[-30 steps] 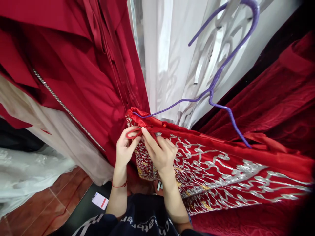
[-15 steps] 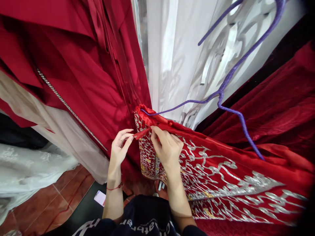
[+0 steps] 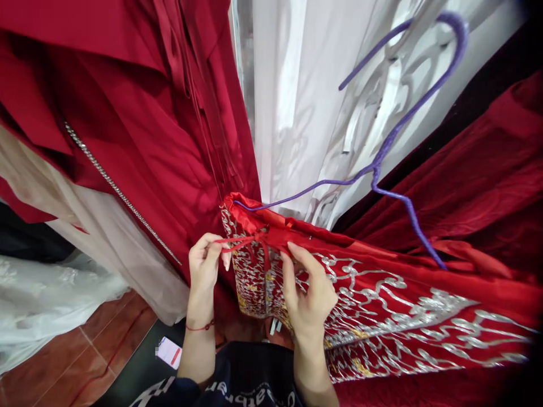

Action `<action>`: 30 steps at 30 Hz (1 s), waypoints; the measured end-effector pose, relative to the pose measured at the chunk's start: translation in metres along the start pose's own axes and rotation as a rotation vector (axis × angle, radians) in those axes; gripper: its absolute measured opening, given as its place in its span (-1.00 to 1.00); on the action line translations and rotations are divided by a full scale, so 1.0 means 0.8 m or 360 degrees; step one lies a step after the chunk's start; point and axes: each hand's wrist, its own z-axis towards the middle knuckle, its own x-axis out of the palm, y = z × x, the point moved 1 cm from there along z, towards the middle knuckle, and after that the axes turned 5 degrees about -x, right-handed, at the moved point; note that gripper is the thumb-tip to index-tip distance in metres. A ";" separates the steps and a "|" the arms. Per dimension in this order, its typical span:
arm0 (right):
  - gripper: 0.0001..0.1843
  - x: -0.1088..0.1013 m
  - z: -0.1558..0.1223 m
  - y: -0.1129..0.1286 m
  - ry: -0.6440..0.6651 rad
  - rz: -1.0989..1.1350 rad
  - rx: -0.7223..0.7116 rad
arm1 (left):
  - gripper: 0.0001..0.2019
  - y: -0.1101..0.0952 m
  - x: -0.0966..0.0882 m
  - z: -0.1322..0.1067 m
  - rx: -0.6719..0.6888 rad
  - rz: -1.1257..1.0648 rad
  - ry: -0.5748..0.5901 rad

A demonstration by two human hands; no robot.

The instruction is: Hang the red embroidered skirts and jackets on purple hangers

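Note:
A red skirt with silver and gold embroidery (image 3: 373, 282) hangs on a purple wire hanger (image 3: 322, 182). At its waistband, a red ribbon (image 3: 244, 241) is looped into a bow or knot. My left hand (image 3: 205, 261) is closed, pinching the ribbon strands left of the knot. To the right of the knot, my right hand (image 3: 309, 288) has thumb and index finger closed on another part of the ribbon, which is mostly hidden by the fingertips. Its other fingers are curled.
Dark red garments (image 3: 139, 141) hang at left, one with a silver beaded trim (image 3: 121, 195). White fabric (image 3: 282, 113) and an ornate white panel (image 3: 369, 113) stand behind the hanger. Red velvet (image 3: 487, 169) hangs at right. A phone (image 3: 169, 351) lies on a dark surface (image 3: 142, 359) at lower left.
The ribbon now shows a looped knot where a single strip stretched between my hands. My right hand has moved right and down; my left hand has moved slightly down. The hanger's hook has shifted left.

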 end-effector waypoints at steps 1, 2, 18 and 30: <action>-0.59 -0.003 0.001 -0.002 0.0023 0.0002 -0.0033 | -0.74 0.000 0.002 0.002 -0.0065 -0.0033 -0.0064; -0.61 -0.005 0.002 -0.004 0.0031 0.0011 -0.0055 | -0.74 0.000 0.005 0.004 -0.0115 -0.0023 -0.0131; -0.65 -0.160 0.002 -0.043 -0.0980 -0.0971 0.0067 | -0.54 0.012 0.021 0.080 0.0568 0.0418 -0.0255; -0.72 -0.204 0.009 -0.078 -0.0526 -0.0879 0.0586 | -0.66 -0.025 0.052 0.122 0.0619 0.0694 -0.0053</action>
